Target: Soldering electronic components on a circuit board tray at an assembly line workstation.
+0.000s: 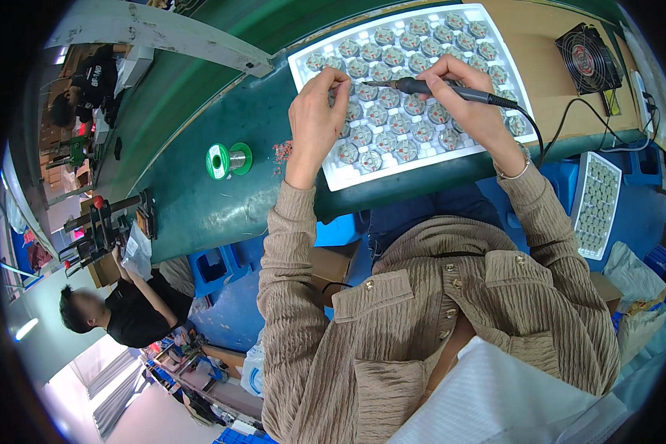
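**Soldering seems under way, with the finished count hard to judge**

The person's right hand (462,100) is wrapped around the handle of a soldering iron (411,86), whose tip points over the far-left portion of a white tray (340,180). The left hand (320,111) is bent in above the tray's left edge, thumb and fingertips drawn close together beside the tip; whether they grip something thin cannot be told.

Round metal parts (370,160) sit in rows, filling the tray from its far edge to its near edge. Many near the front show small red marks, but the details are too small to sort finished pieces from unfinished ones. With the iron among them, the batch appears to be partway through. A second tray (598,203) of similar parts stands below the bench (200,192), beyond its near edge on the right; its state is equally unclear.

Left of the tray, on the bench, lie red bits (282,152) and a spool of wire (218,161) with a printed green label. A black fan (587,59) past the tray's right edge has a reddish hub label, too small to read. White capital lettering shows on a co-worker's black shirt (96,81).
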### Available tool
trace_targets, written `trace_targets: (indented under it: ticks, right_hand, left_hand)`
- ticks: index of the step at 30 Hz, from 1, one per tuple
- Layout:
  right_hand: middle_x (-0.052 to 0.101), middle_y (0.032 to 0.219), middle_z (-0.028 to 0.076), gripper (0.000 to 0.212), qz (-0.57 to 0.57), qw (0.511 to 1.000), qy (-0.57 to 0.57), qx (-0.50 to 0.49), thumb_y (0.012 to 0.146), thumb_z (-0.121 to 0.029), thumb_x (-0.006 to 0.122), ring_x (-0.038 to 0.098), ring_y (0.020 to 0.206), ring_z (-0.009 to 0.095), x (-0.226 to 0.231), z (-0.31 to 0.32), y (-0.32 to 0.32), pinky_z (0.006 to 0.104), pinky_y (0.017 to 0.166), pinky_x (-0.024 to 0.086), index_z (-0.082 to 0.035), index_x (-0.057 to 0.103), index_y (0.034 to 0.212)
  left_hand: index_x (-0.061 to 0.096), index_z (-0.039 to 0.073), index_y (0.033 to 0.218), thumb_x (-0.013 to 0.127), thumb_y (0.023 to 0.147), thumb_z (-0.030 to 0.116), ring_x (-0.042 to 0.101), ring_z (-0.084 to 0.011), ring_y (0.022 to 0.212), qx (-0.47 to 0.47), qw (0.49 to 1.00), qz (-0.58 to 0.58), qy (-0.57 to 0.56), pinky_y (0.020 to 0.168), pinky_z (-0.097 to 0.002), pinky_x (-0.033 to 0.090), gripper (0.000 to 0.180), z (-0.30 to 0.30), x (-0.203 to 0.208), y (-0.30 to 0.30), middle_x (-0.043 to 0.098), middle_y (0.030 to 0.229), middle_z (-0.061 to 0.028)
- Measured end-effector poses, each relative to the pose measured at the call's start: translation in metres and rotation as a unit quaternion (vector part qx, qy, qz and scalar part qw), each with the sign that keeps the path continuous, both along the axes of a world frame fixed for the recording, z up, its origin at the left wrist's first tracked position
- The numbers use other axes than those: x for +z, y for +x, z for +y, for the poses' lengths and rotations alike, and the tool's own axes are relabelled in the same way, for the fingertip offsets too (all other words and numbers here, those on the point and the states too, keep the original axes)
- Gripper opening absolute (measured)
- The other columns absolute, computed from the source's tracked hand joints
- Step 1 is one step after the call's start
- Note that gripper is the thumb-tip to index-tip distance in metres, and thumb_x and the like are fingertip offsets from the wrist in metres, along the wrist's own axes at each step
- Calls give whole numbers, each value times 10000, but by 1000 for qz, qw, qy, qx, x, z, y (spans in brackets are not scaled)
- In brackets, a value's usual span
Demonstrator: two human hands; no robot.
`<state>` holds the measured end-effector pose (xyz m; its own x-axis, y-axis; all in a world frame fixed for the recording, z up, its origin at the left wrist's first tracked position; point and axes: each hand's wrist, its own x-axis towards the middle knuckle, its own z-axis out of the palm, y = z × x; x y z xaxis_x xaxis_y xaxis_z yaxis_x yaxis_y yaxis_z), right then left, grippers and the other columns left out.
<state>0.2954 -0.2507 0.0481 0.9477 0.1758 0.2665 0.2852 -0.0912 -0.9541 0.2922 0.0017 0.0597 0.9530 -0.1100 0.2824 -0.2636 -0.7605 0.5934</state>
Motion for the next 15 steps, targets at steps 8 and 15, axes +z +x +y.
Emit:
trace_targets:
  ticks: [8,15]
  right_hand:
    - [738,798,38,97,5,1000,-1,-2,945,-133,691,709,742,121,-1,0,1,212,616,414,-47,735,941]
    - [739,799,43,95,3,1000,8,-1,946,-131,694,715,743,125,-1,1,1,211,624,426,-46,736,941]
  left_hand:
    - [668,68,973,692,917,79,635,-227,717,4,1000,-16,5,658,-342,491,62,0,2,0,719,867,-43]
    - [674,68,980,699,917,81,623,-221,699,-13,1000,-17,14,651,-333,488,69,-2,-3,1,705,846,-40]
